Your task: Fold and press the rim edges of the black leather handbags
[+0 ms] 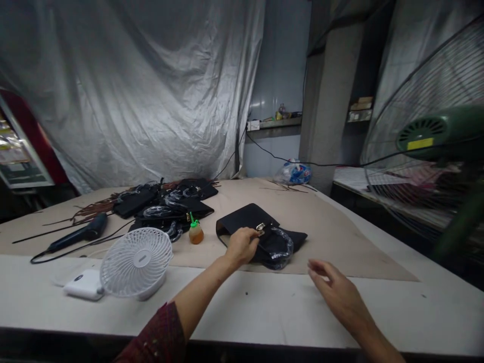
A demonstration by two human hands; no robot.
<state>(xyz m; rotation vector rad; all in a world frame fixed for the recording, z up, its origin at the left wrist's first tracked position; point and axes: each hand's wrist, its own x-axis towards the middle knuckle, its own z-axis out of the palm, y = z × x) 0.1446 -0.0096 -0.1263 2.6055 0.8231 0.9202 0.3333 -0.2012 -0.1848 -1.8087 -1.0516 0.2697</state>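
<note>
A black handbag [247,217] lies on the brown sheet in front of me, with a metal clasp [260,228] on its flap. Its handle [284,249] is wrapped in clear plastic and rests at the near right side. My left hand [242,246] is closed at the flap's edge beside the clasp, fingers bent around it; the fingertips are partly hidden. To the right of the bag, my right hand [333,285] hovers over the table's near part, thumb and fingers apart, with nothing in it.
Left of the bag stands a small bottle [196,233] of amber liquid with a green nozzle. A white fan [138,262], white power bank [83,285] and dark corded tool [81,234] lie further left. More black bags [166,204] are piled behind. A large fan [427,131] stands right.
</note>
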